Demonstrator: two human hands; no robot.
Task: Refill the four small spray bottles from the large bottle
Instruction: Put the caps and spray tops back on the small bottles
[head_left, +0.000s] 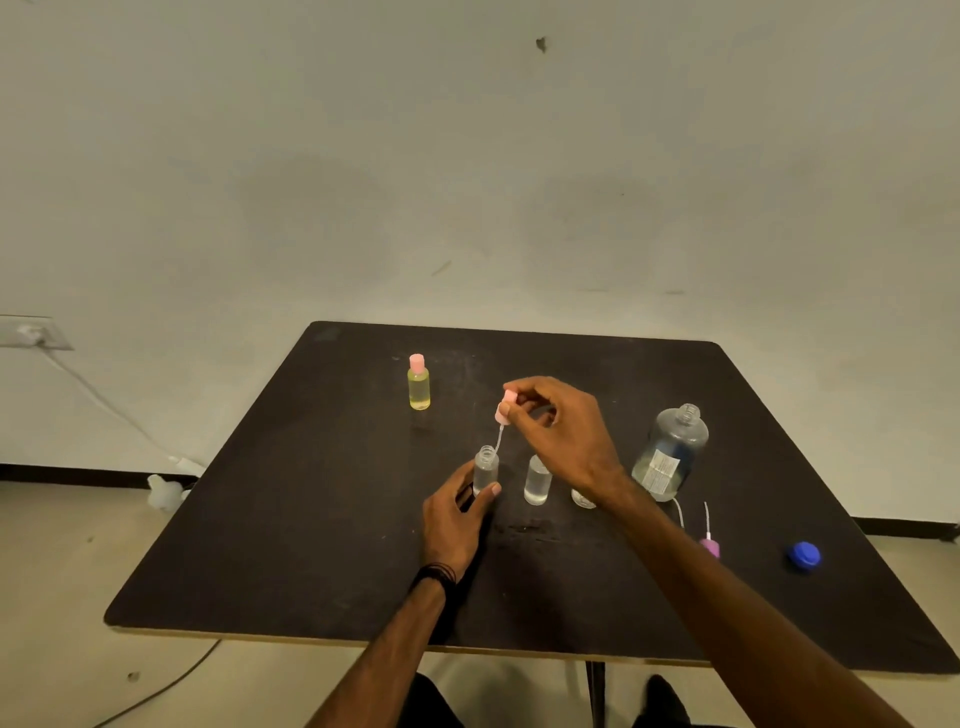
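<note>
Pink sprayer (505, 406), pinched in my right hand (563, 434) above the open bottle (486, 469) my left hand (454, 519) grips, may miss the neck, tipping it toward the next bottle (537, 480).

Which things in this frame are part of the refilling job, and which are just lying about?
Job:
left hand holding open small bottle
right hand pinching pink spray top
second small bottle
yellow bottle
large bottle
blue cap
purple spray top

Lying about:
wall socket
white cable
</note>
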